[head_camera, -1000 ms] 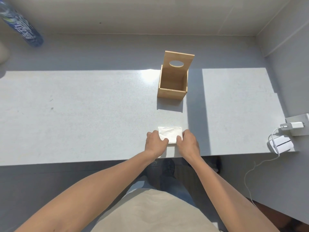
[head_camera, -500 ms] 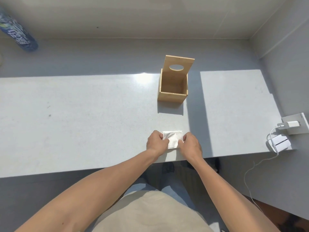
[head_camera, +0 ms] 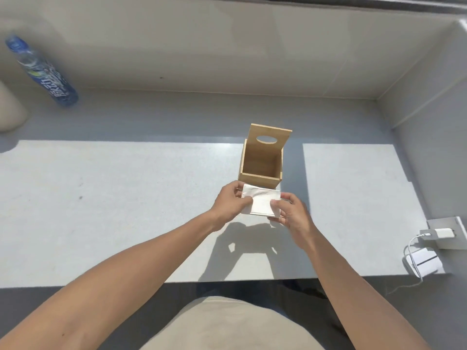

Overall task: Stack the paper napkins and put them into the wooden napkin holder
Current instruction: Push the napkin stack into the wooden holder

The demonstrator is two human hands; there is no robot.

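Transfer step: stacking looks finished, the napkin stack (head_camera: 261,202) is off the table (head_camera: 126,210) and carried toward the wooden napkin holder (head_camera: 262,160). Stack held in the air just in front of the holder's near wall, roughly level, its far edge close to that wall; its shadow lies on the table below the hands. Holder stands upright, open top, looks empty inside, tall back panel with an oval cutout.

Left hand (head_camera: 231,202) pinches the stack's left end, thumb on top, fingers curled underneath. Right hand (head_camera: 290,210) pinches the right end the same way, thumb on top. Both hands closed on the napkins, one at each end, apart by the stack's width.

Next move, as I judge it: lift a bit further forward over the opening, square the stack to the walls, lower it in. Stack looks close to the opening's width, so alignment matters; loose sheets could splay or catch the near wall.

Off to the sides: water bottle (head_camera: 43,72) far left, charger (head_camera: 422,258) at right edge.
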